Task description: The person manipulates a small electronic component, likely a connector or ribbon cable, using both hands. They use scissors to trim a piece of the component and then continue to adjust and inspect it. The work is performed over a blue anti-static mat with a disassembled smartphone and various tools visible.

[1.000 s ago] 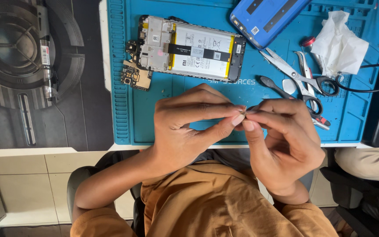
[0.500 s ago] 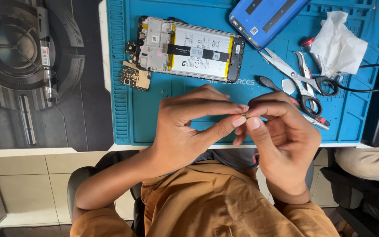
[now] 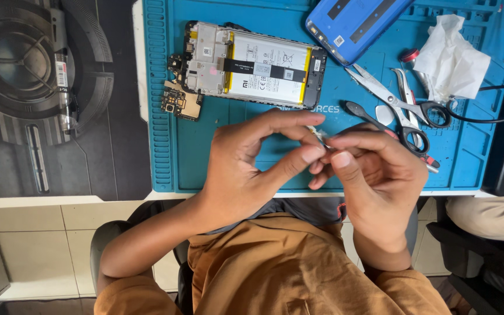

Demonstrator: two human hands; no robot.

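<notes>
My left hand and my right hand meet fingertip to fingertip above the near edge of a blue work mat. Between the pinched fingers sits a tiny pale part; its exact kind is too small to tell. Beyond the hands an opened phone lies face down with its battery and boards exposed. A small loose circuit board rests by the phone's near left corner. The blue back cover lies at the far edge of the mat.
Scissors, tweezers and a black-handled tool lie right of my hands. A crumpled white tissue sits at the far right, with black cables beside it. A dark printed mat covers the table's left.
Both hands stayed together over the mat's near edge. My fingers shifted slightly around the small part, the right fingers curling closer over it.
</notes>
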